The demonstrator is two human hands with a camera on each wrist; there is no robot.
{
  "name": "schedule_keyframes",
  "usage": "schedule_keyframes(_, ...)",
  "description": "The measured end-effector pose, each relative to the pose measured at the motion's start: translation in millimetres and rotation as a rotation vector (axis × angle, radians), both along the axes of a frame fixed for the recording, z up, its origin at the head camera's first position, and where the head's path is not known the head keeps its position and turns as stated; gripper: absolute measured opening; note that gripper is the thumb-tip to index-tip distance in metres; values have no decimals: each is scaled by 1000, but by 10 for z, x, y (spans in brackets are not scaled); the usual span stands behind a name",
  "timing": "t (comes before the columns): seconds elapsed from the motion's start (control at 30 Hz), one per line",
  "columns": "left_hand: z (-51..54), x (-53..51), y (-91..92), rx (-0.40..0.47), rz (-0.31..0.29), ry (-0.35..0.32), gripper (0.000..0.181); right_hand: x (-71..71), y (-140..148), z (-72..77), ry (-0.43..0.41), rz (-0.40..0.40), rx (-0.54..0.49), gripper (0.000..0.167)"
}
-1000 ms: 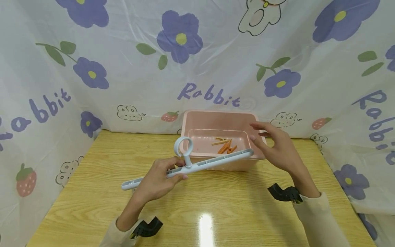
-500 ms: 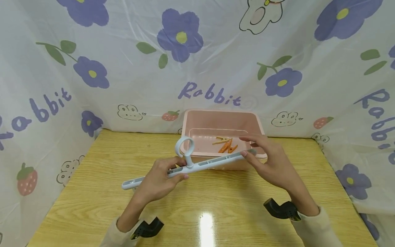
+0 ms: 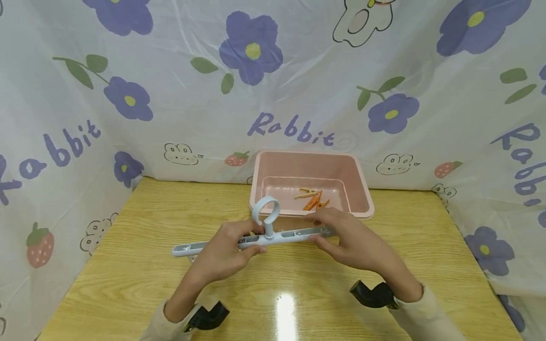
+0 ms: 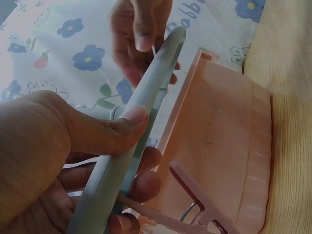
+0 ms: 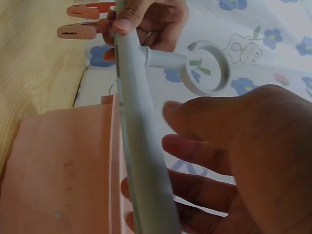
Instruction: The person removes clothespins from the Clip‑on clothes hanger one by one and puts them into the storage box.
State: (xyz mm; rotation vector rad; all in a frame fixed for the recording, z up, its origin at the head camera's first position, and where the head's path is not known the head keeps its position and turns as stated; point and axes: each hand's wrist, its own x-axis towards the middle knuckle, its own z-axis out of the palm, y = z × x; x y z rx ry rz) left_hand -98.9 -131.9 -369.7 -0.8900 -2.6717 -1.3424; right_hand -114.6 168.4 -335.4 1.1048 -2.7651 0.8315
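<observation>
My left hand (image 3: 228, 248) grips a light-blue clip hanger (image 3: 294, 235) left of its ring-shaped hook (image 3: 266, 207), with the thumb on the near side and fingers round the back. The bar is held above the table, nearly level. My right hand (image 3: 351, 239) is around the bar's right part. In the right wrist view its thumb stands apart from the bar (image 5: 141, 131) while fingertips show beyond the far edge. Pink clothespins (image 5: 78, 32) hang under the bar by the left hand; one pink clothespin (image 4: 200, 214) shows in the left wrist view. The bar's right end is hidden in the head view.
A pink plastic bin (image 3: 362, 189) stands behind the hanger against the printed cloth (image 3: 204, 109). Several orange and yellowish clothespins (image 3: 313, 201) lie inside it. The wooden table (image 3: 239, 303) reaches toward me. Black wrist mounts (image 3: 373, 294) sit at both sleeves.
My right hand has moved left and down from beside the bin onto the bar's right part. The hanger's right end has lowered, levelling the bar. My left hand keeps its grip.
</observation>
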Motion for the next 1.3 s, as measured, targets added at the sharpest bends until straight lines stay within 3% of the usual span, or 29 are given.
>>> schedule_keyframes(0.43, -12, 16, 18, -32, -11, 42, 23, -52, -64, -105, -65, 73, 84, 25)
schedule_keyframes(0.87, 39, 27, -3, 4, -33, 67, 27, -38, 7, -165, -23, 59, 59, 23)
schedule_keyframes(1.13, 129, 23, -131, -5, 54, 226, 30, -43, 120, -205, 3, 4, 69, 24)
schedule_keyframes(1.3, 152, -19, -253, 0, 95, 270, 35, -56, 202, -266, 4, -25, 57, 28)
